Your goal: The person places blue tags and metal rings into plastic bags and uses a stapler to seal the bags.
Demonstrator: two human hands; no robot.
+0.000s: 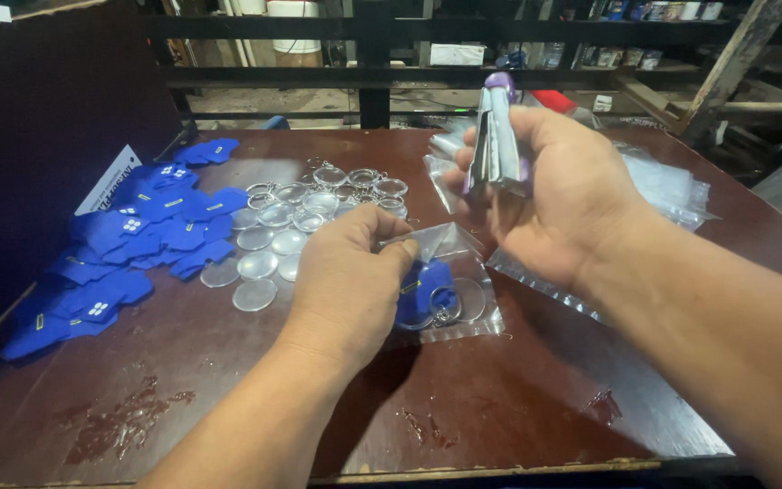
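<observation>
We see left hand (346, 281) pinching top edge of clear bag (450, 290), bag lying just right of fingertips. Right hand (554, 195) wrapped around stapler (498, 136), upright, probably open-mouthed, above bag.

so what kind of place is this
Probably a small workshop where keychains get packed by hand: a worn wooden table holds blue cloth pieces, clear round discs and plastic bags, with cluttered shelves behind.

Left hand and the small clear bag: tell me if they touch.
Touching. The head view shows the left hand pinching the small clear bag at its top edge.
</observation>
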